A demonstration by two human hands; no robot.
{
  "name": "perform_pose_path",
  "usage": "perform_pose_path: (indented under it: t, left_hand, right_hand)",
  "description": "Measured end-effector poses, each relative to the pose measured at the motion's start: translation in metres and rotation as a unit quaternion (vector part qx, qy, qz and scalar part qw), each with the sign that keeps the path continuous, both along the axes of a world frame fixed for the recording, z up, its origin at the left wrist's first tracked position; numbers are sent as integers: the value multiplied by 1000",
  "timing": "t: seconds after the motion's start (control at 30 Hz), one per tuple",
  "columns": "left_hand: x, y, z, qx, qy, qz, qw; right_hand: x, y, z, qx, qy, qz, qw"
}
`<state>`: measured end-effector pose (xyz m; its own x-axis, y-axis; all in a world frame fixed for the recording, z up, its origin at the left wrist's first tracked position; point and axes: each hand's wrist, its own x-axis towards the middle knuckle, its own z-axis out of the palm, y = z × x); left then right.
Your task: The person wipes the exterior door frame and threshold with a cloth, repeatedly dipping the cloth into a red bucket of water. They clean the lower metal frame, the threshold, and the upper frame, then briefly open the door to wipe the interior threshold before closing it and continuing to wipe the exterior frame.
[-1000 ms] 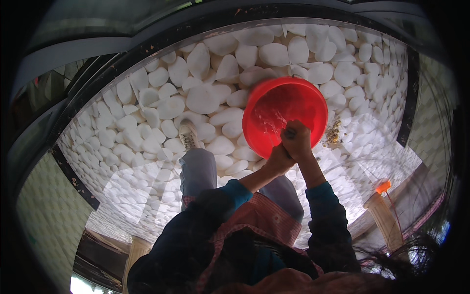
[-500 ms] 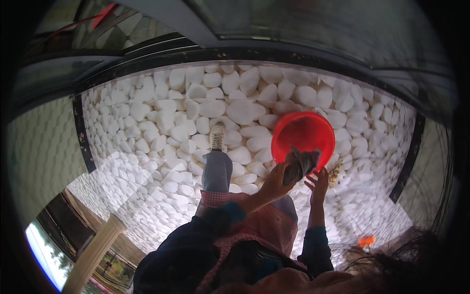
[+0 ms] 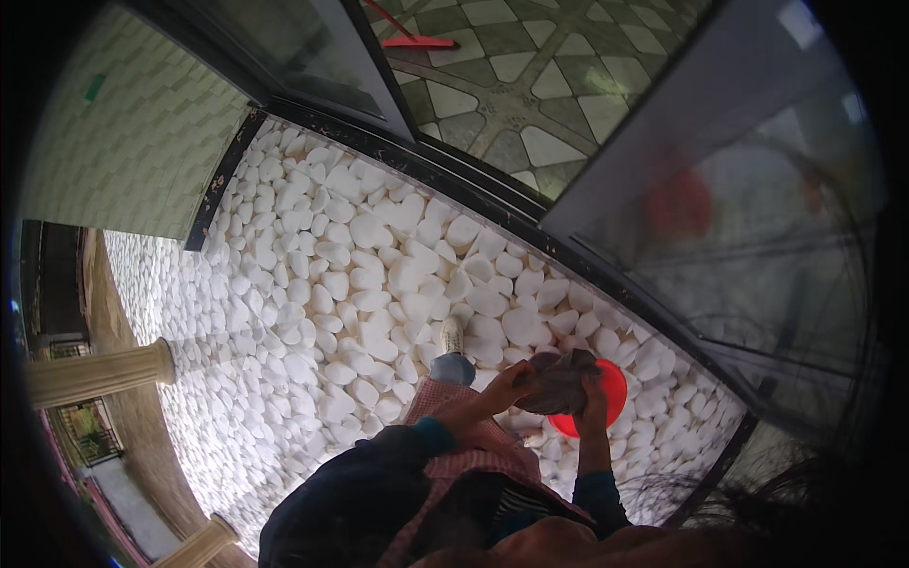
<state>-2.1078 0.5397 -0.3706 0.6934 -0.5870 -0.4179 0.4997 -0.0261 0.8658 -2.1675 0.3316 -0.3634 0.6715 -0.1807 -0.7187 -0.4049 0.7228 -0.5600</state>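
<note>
A crumpled dark grey cloth (image 3: 552, 386) is stretched between my two hands in front of my body. My left hand (image 3: 507, 388) is closed on its left end. My right hand (image 3: 594, 402) grips the right end, its fingers partly hidden by the cloth. Just beyond and beneath my right hand is a red basin (image 3: 615, 396), partly covered by the cloth and that hand. What lies inside the basin cannot be seen from here.
White pebble-patterned flooring (image 3: 350, 293) surrounds my shoe (image 3: 453, 336). Ahead, a dark door sill (image 3: 454, 175) runs between glass door panels (image 3: 663, 180), with a red broom (image 3: 421, 43) on the tiles beyond. Cream columns (image 3: 104, 372) stand at left.
My view has swung round, and the doorway now shows a gap with tiles behind it. My right hand, open beside the cloth before, has taken hold of it.
</note>
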Motion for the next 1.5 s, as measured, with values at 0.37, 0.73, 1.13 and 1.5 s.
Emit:
perform_pose_path:
  t: [0.37, 0.73, 1.13, 1.5]
  left_hand:
    - [151, 108, 110, -196, 120, 166, 959]
    - [229, 155, 80, 223, -249, 243, 911]
    - [317, 171, 28, -311, 164, 452, 820]
    - [348, 201, -128, -283, 293, 375, 833]
  right_hand:
    - [222, 99, 98, -281, -202, 267, 899]
    - [317, 170, 63, 23, -10, 313, 949]
    - [452, 209, 92, -336, -375, 547, 668]
    - [521, 249, -134, -284, -85, 623, 724]
